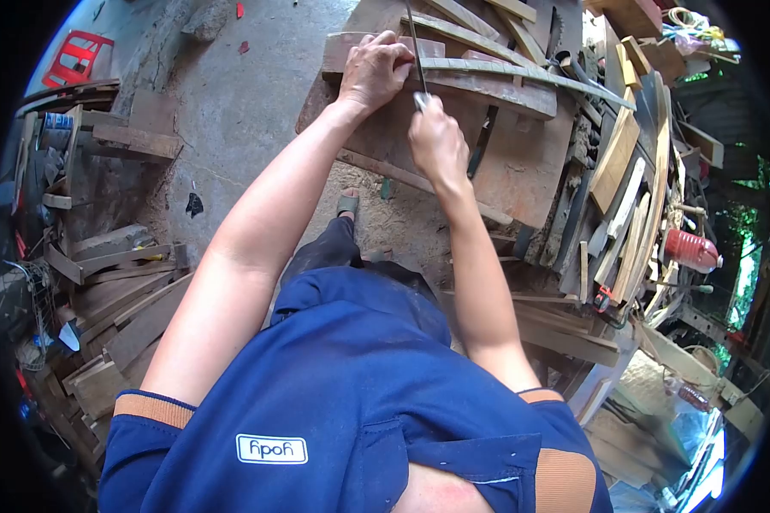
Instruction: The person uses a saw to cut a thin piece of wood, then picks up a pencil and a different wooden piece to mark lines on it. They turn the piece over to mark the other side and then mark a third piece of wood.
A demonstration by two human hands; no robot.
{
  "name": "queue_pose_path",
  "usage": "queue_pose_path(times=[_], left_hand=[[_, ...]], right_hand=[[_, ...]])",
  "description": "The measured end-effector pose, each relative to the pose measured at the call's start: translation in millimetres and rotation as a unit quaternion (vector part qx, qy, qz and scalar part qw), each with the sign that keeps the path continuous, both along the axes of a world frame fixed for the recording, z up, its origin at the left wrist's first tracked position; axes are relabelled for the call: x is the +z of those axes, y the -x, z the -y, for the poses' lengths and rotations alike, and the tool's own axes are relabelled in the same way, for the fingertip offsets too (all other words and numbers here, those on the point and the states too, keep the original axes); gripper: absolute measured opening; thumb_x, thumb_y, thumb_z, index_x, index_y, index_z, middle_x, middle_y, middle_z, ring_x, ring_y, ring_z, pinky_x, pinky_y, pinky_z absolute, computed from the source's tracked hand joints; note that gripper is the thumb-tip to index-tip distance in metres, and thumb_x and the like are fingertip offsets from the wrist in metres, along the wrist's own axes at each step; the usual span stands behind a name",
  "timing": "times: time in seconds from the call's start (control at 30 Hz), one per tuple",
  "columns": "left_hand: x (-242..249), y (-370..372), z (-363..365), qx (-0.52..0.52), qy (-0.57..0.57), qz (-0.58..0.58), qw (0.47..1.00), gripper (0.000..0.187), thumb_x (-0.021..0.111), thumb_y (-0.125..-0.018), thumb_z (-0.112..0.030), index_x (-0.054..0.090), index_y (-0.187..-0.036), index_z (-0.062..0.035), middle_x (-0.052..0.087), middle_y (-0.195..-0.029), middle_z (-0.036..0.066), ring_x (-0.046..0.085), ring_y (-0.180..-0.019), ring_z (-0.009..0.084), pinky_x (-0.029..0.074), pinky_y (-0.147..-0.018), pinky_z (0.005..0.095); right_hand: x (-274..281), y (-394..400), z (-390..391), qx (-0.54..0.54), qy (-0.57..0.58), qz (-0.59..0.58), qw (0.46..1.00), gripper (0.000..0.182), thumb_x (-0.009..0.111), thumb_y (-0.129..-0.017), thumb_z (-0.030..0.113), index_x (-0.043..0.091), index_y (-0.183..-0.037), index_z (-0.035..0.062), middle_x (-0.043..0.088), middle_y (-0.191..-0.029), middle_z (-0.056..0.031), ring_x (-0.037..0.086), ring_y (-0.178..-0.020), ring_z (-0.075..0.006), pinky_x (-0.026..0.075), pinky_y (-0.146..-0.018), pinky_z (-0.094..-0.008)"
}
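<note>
- Two hands, both bare, over a low bench of flat brown wooden boards (522,175): left hand (372,70) and right hand (440,145) near each other but apart.
- Right hand: fingers wrapped round the base of a long, thin, dark-bladed metal tool (416,50) pointing away from the body. Saw or file: cannot tell from where I stand.
- Left hand: fingers bent at the left end of a long, narrow, pale wooden strip (513,69). Pinched or merely pressed, cannot tell.
- Strip lies over a thick, weathered brown plank (522,99), slanting off to the right; blade crosses by its left end, just beside the left fingertips.
- Step in hand, my judgement: cutting or trimming that end.
- Next move calls for: strip held still, even strokes, left fingertips clear of the edge.
</note>
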State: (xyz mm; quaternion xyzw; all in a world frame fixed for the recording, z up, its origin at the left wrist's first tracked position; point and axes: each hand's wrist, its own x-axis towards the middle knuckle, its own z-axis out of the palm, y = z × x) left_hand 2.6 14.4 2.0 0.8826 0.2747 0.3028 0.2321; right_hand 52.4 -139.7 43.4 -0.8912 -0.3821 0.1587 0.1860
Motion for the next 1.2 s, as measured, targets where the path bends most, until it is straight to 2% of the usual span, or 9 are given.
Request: queue_pose_path(times=[0.23, 0.33, 0.43, 0.53, 0.67, 0.73, 0.83, 1.03, 1.2], left_hand=[[2, 1, 4, 0.008, -0.002, -0.007, 1.0, 0.014, 0.069, -0.081, -0.022, 0.075, -0.091, -0.0155, 0.063, -0.098, 0.002, 0.057, -0.105, 0.0271, 0.046, -0.089, 0.0423], [2, 1, 4, 0.005, -0.037, 0.011, 0.999, 0.015, 0.072, -0.081, -0.016, 0.075, -0.094, -0.0109, 0.064, -0.092, 0.007, 0.06, -0.097, 0.0294, 0.05, -0.087, 0.0399], [2, 4, 1, -0.012, -0.053, 0.034, 0.998, 0.016, 0.072, -0.082, -0.016, 0.075, -0.096, -0.0102, 0.064, -0.092, 0.008, 0.062, -0.095, 0.0287, 0.051, -0.085, 0.039], [6, 13, -4, -0.045, 0.059, 0.019, 0.997, 0.015, 0.071, -0.081, -0.016, 0.075, -0.095, -0.0115, 0.064, -0.095, 0.007, 0.061, -0.099, 0.03, 0.05, -0.09, 0.0398], [2, 13, 2, -0.022, 0.023, 0.021, 0.999, 0.015, 0.072, -0.081, -0.017, 0.076, -0.095, -0.0119, 0.064, -0.094, 0.008, 0.062, -0.098, 0.0295, 0.051, -0.089, 0.0391], [4, 11, -3, -0.031, 0.004, 0.022, 0.999, 0.018, 0.073, -0.082, -0.014, 0.076, -0.099, -0.0109, 0.065, -0.091, 0.008, 0.066, -0.088, 0.0265, 0.053, -0.082, 0.0362], [5, 11, 0, -0.018, 0.011, 0.025, 0.999, 0.017, 0.074, -0.081, -0.015, 0.076, -0.097, -0.011, 0.065, -0.091, 0.007, 0.066, -0.091, 0.0265, 0.052, -0.083, 0.0366], [5, 9, -1, -0.014, 0.002, 0.015, 1.0, 0.017, 0.072, -0.081, -0.015, 0.076, -0.098, -0.0109, 0.064, -0.091, 0.007, 0.064, -0.094, 0.0267, 0.052, -0.085, 0.0366], [10, 9, 0, -0.016, 0.019, 0.008, 1.0, 0.017, 0.072, -0.081, -0.015, 0.076, -0.097, -0.0116, 0.064, -0.092, 0.007, 0.062, -0.097, 0.0284, 0.051, -0.087, 0.0383]], right_hand=[[0, -19, -39, -0.009, -0.005, -0.026, 1.0, 0.03, 0.049, -0.095, 0.025, 0.057, -0.107, -0.0012, 0.068, -0.098, -0.0297, 0.068, -0.096, -0.0447, 0.054, -0.085, -0.0532], [1, -17, -42, -0.018, -0.007, -0.015, 1.0, 0.031, 0.05, -0.094, 0.026, 0.057, -0.108, -0.0007, 0.069, -0.099, -0.0283, 0.068, -0.097, -0.043, 0.054, -0.084, -0.0518], [3, -16, -42, -0.025, 0.001, -0.046, 0.999, 0.035, 0.045, -0.096, 0.029, 0.056, -0.112, 0.0003, 0.066, -0.104, -0.0311, 0.064, -0.103, -0.0464, 0.05, -0.09, -0.0545], [0, -16, -43, -0.024, -0.005, -0.024, 0.999, 0.032, 0.047, -0.095, 0.027, 0.057, -0.11, 0.0001, 0.068, -0.102, -0.0291, 0.066, -0.1, -0.0443, 0.052, -0.087, -0.0533], [-7, -14, -34, -0.014, -0.012, -0.001, 1.0, 0.028, 0.047, -0.093, 0.023, 0.058, -0.106, 0.0009, 0.069, -0.097, -0.0284, 0.069, -0.093, -0.0438, 0.054, -0.082, -0.0534], [-4, -6, -19, 0.002, -0.027, 0.013, 1.0, 0.026, 0.046, -0.093, 0.022, 0.057, -0.104, 0.0014, 0.069, -0.093, -0.0301, 0.068, -0.09, -0.0459, 0.055, -0.081, -0.0551], [4, 2, 8, 0.009, 0.009, -0.004, 1.0, 0.026, 0.048, -0.094, 0.024, 0.056, -0.104, 0.0014, 0.068, -0.091, -0.0306, 0.068, -0.088, -0.047, 0.054, -0.081, -0.0558], [2, -18, -41, -0.004, 0.005, 0.002, 1.0, 0.029, 0.045, -0.095, 0.024, 0.058, -0.105, -0.0005, 0.068, -0.095, -0.0304, 0.068, -0.091, -0.0465, 0.054, -0.082, -0.0548], [4, 0, 9, 0.01, 0.014, -0.018, 1.0, 0.028, 0.047, -0.095, 0.024, 0.054, -0.109, 0.0013, 0.068, -0.093, -0.0318, 0.067, -0.09, -0.0485, 0.053, -0.081, -0.0567]])
